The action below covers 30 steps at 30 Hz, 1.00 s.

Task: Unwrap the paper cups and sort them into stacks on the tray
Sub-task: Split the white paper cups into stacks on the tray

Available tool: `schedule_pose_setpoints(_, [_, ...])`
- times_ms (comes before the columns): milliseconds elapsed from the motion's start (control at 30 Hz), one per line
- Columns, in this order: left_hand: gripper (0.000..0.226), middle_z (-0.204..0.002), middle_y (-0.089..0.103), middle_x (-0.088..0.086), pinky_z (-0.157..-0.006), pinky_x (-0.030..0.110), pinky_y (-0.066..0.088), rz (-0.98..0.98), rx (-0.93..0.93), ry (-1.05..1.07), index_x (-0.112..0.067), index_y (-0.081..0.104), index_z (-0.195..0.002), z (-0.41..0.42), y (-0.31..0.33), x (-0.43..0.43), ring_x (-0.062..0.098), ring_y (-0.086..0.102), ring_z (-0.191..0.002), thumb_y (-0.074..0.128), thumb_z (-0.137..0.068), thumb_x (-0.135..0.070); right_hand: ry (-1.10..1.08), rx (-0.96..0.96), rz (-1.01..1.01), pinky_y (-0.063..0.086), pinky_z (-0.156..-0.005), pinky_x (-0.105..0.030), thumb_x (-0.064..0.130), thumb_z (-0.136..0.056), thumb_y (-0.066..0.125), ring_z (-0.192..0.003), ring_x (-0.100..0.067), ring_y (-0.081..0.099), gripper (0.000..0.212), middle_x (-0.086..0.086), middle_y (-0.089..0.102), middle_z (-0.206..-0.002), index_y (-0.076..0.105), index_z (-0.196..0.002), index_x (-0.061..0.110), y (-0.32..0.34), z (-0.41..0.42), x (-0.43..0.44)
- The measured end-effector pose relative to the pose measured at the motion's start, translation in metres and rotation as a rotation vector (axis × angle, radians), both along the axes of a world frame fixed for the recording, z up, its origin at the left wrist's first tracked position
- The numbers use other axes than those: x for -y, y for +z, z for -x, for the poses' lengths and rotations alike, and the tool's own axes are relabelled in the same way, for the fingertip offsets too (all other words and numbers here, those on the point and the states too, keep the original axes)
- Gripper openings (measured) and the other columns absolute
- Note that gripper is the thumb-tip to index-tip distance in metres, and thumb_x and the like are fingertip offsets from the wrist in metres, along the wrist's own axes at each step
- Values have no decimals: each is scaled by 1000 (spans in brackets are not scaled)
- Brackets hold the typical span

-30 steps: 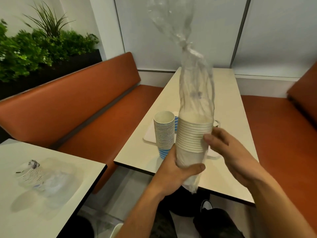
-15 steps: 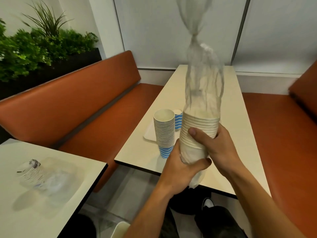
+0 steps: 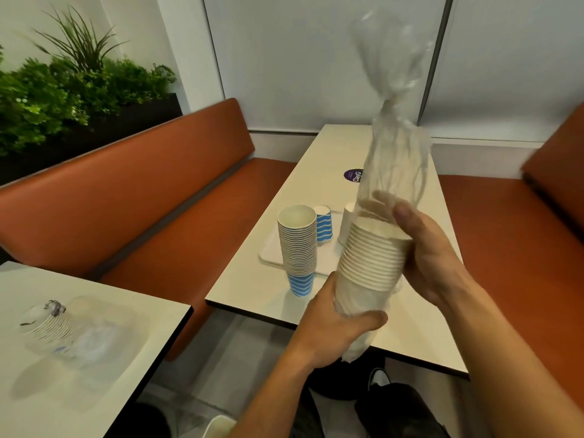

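Above near end of pale desk (image 3: 316, 172): stack of white paper cups (image 3: 373, 257) mid-air inside clear plastic sleeve (image 3: 395, 153), knotted on top. Left hand (image 3: 331, 324) grip wraps base; right hand (image 3: 433, 248) grip curls round rim end. Step: unwrapping. Next likely: open sleeve, keep stack together. White tray (image 3: 271, 254) holds upturned blue-striped cup (image 3: 324, 226) and white cups (image 3: 346, 226); tall blue-striped stack (image 3: 298, 248) at near edge.

White cups (image 3: 374, 257) in clear wrap (image 3: 395, 159); blue-striped stack (image 3: 298, 248); orange benches (image 3: 126, 197).
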State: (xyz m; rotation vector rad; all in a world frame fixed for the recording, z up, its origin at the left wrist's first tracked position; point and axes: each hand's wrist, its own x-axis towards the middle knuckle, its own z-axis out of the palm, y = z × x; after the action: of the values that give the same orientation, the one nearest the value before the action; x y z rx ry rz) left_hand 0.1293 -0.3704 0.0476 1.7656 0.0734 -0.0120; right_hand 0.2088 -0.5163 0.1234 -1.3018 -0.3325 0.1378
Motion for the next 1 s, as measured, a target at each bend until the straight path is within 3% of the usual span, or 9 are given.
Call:
schedule_pose_setpoints(167, [49,-99,63,-39,-79,19,53,-2,45,86,-54,51,-103,1,3,7,-14,62,-90,86,-73,-39,-124,3,61,57,-100,-45,56,-47,95,-103,-24,76,83,-6,79,-109,73,-117,18,-11,8,-20])
schedule_pose_setpoints(233, [50,-100,65,-34,-83,24,56,9,64,107,-54,52,-105,0,4,7,-11,63,-91,87,-72,-39,-117,16,49,58,-93,-42,50,-55,89,-99,-22,77,63,-6,80,-104,77,-107,16,-15,13,-24])
schedule_pose_setpoints(333, [58,-109,72,-17,-95,41,59,46,82,120,-46,58,-118,0,7,7,3,70,-101,86,-69,-36,-86,38,65,56,-84,-33,41,-62,88,-97,-19,77,50,-2,81,-102,78,-104,16,-17,20,-26])
schedule_pose_setpoints(433, [63,-115,73,-11,-98,45,57,69,104,115,-42,59,-124,-1,8,8,10,71,-108,86,-68,-34,-63,54,96,55,-82,-31,32,-69,83,-95,-16,77,36,0,81,-100,78,-101,18,-15,23,-24])
schedule_pose_setpoints(633, [53,-112,76,-5,-88,27,56,148,68,77,-28,61,-127,2,9,9,9,72,-103,86,-81,-16,-37,111,264,57,-82,-31,38,-63,88,-94,-12,77,46,5,81,-99,76,-104,20,-14,25,-19])
schedule_pose_setpoints(733, [46,-115,76,3,-91,28,56,226,63,-35,-16,63,-128,4,14,2,17,73,-109,78,-86,-4,237,50,245,58,-90,-32,41,-63,91,-108,-22,75,61,-5,79,-113,73,-116,18,-22,23,-7])
schedule_pose_setpoints(800, [56,-121,74,5,-92,28,56,234,68,-121,-12,54,-135,4,20,-3,19,71,-114,76,-84,-3,376,-32,158,58,-94,-34,47,-59,95,-116,-31,71,80,-14,74,-123,69,-126,13,-31,23,-2])
schedule_pose_setpoints(867, [70,-131,68,8,-94,29,57,227,58,-155,-12,39,-140,2,24,-5,18,69,-118,78,-82,-5,375,-44,85,58,-95,-37,53,-54,97,-118,-33,70,90,-17,72,-126,68,-128,11,-38,23,-2])
schedule_pose_setpoints(1000, [76,-133,66,-4,-103,34,54,105,-22,-122,-21,36,-135,-1,25,-8,6,66,-120,83,-77,-35,242,-36,43,60,-86,-34,38,-59,97,-110,-34,73,70,-19,75,-117,74,-118,7,-43,22,-9])
